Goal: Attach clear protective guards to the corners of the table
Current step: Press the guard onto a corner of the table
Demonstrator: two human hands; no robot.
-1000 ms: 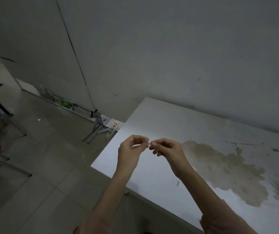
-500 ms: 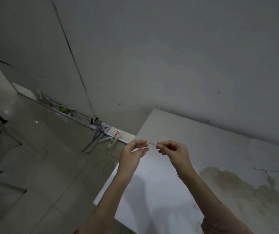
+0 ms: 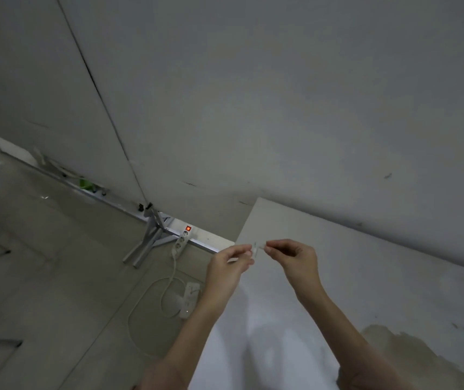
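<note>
Where the grey tiled floor (image 3: pixel 42 277) fills the left of the view, a folded grey metal stand (image 3: pixel 146 243) leans at the foot of the pale grey wall (image 3: pixel 281 108). Just right of it lies a white power strip with a lit red switch (image 3: pixel 183 239). Its white cable (image 3: pixel 140 319) loops over the floor towards a second white power strip (image 3: pixel 190 298), which lies close beside the table's left edge.

Next comes the person's left hand (image 3: pixel 226 270), raised over that edge of the white rectangular table (image 3: pixel 309 291), its thumb and curled fingers pinching one end of a small clear plastic corner guard (image 3: pixel 257 249). The guard is held in the air between both hands, above the table top and short of the far left corner. It is so transparent that its exact shape is hard to make out; it seems to be a thin flat piece. The right hand (image 3: pixel 295 258) pinches the other end between thumb and forefinger, with the remaining fingers curled in.

Further right, at the lower edge, a large brown irregular stain (image 3: pixel 422 353) spreads over the table top.
</note>
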